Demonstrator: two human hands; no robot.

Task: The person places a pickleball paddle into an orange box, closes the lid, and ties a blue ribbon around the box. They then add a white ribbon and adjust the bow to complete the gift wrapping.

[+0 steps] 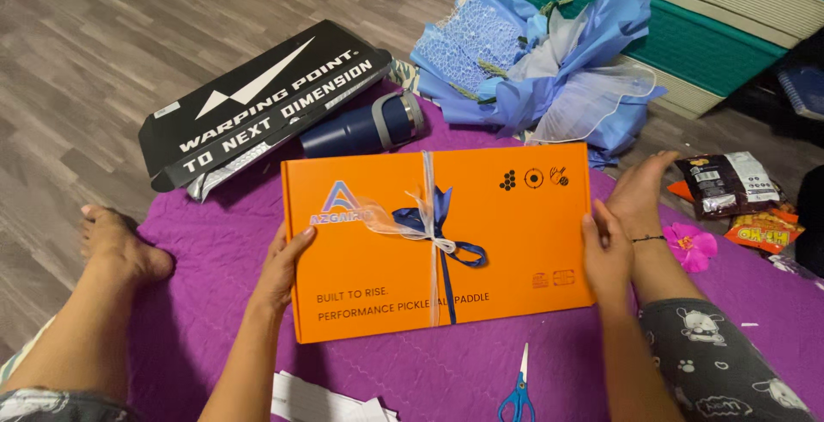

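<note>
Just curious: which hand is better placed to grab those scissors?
Probably the right hand: the scissors lie on the cloth just below it, while the left hand grips the box's far edge.

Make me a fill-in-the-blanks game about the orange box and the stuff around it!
1. Both hands, the left hand and the right hand, hold the flat ____ box by its two short sides.
2. The ribbon tied around the box is white and dark ____.
3. The scissors near the box have ____ handles.
4. The box lies over a ____ cloth.

Missing words: orange; blue; blue; purple
</note>
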